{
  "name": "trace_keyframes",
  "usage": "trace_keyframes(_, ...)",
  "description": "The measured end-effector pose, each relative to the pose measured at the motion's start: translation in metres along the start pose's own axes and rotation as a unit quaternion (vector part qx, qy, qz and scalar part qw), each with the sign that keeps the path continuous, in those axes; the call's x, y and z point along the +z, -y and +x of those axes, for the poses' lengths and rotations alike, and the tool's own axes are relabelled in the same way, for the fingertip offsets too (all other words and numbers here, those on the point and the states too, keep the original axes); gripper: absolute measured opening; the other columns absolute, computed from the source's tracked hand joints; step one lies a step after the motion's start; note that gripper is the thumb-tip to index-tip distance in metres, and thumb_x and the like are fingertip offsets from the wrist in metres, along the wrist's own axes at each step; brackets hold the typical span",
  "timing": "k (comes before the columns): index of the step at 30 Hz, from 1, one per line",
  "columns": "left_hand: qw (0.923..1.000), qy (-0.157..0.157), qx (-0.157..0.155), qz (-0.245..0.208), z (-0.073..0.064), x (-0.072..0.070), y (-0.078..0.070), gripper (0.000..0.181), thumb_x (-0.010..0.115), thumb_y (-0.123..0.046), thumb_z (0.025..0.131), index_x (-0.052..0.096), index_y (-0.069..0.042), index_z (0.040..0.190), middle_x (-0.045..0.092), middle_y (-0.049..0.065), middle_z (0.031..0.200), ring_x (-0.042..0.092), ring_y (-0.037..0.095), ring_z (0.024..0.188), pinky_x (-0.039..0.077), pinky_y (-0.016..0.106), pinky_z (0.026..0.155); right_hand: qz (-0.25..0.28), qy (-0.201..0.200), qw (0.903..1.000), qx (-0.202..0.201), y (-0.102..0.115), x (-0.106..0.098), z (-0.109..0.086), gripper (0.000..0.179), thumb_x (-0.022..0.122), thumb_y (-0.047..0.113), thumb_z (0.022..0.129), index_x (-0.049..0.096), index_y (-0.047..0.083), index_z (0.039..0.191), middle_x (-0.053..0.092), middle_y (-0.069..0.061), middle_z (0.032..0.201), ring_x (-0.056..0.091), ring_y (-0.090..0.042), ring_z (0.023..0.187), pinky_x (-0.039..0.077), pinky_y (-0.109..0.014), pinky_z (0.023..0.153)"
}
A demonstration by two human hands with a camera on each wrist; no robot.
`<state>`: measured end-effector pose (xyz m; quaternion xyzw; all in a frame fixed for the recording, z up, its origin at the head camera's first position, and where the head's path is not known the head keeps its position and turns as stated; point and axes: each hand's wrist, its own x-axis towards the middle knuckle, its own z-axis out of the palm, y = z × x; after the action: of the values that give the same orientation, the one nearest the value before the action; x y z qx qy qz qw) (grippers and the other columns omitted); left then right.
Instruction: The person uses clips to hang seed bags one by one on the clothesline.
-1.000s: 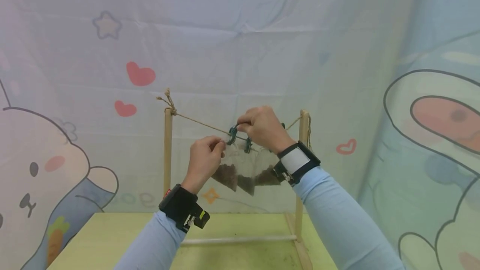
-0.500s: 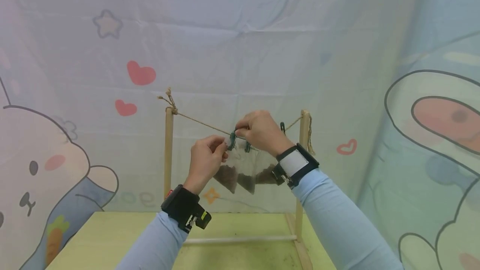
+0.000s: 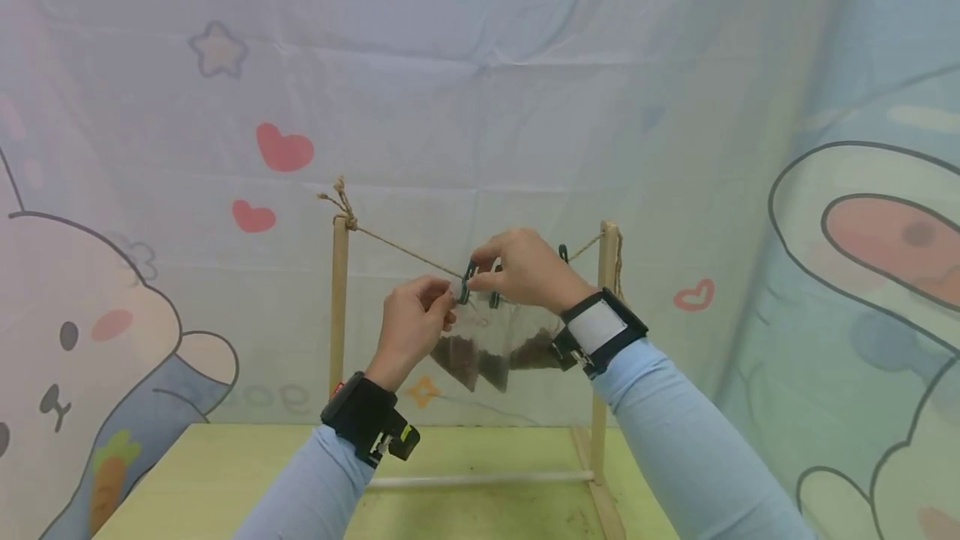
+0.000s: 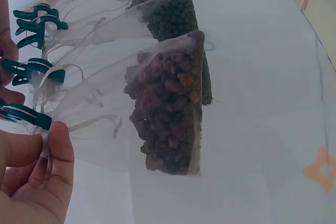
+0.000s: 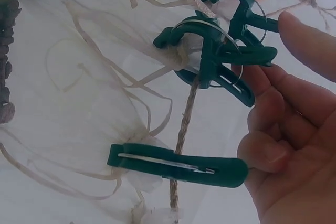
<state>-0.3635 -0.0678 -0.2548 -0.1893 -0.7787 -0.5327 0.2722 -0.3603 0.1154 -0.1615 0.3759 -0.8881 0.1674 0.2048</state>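
Note:
My left hand (image 3: 412,319) pinches the gathered top of a sheer mesh drawstring bag (image 4: 167,106) filled with reddish-brown stones. Just above those fingertips, a green plastic clip (image 4: 27,115) sits at the bag's neck, by the twine line (image 3: 405,247). My right hand (image 3: 531,270) has its thumb and fingers around this clip's handles; in the right wrist view the thumb tip meets one handle's end. Beside it, another green clip (image 5: 210,43) grips the twine and a second bag's neck. Dark round pellets fill the mesh bag (image 4: 173,17) behind.
Two wooden posts (image 3: 340,307) carry the sagging twine above a pale yellow table (image 3: 247,465). A white crossbar (image 3: 480,480) runs low between them. Further along the line hangs another green clip (image 5: 178,165). A cartoon-printed curtain (image 3: 480,107) stands behind.
My right hand has moved slightly down, and its thumb and forefinger have spread apart around the clip. My left hand keeps its pinch with little movement.

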Motion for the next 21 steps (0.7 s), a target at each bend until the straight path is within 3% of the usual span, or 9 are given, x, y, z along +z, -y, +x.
trace_keyframes(7, 0.9998, 0.016, -0.008, 0.010, 0.000, -0.002, 0.003, 0.018, 0.064, -0.004, 0.102, 0.072, 0.003, 0.116, 0.073, 0.020, 0.095, 0.072, 0.033, 0.078, 0.060, 0.033, 0.068, 0.004, 0.004, 1.0000, -0.007, -0.002, 0.000, 0.001, 0.032, 0.077, 0.018, 0.094, 0.075, -0.004, 0.117, 0.077, -0.014, 0.101, 0.072, -0.022, 0.078, 0.059, -0.037, 0.073)
trace_keyframes(14, 0.9977, 0.032, 0.006, 0.060, -0.006, -0.010, 0.003, 0.027, 0.063, -0.011, 0.103, 0.069, 0.001, 0.127, 0.072, 0.018, 0.112, 0.071, 0.029, 0.088, 0.058, 0.039, 0.074, -0.020, -0.001, 0.9986, -0.049, -0.001, -0.001, -0.003, 0.011, 0.072, 0.012, 0.094, 0.076, 0.002, 0.097, 0.072, -0.009, 0.087, 0.065, -0.019, 0.075, 0.055, -0.035, 0.070)
trace_keyframes(21, 0.9909, 0.027, 0.057, 0.119, -0.021, -0.026, 0.001, 0.035, 0.062, -0.011, 0.103, 0.064, -0.001, 0.137, 0.068, 0.018, 0.129, 0.068, 0.032, 0.103, 0.056, 0.044, 0.086, -0.022, -0.032, 0.9984, -0.041, 0.002, -0.009, -0.022, 0.033, 0.070, 0.015, 0.098, 0.072, -0.003, 0.125, 0.071, -0.017, 0.116, 0.069, -0.028, 0.097, 0.057, -0.040, 0.083)
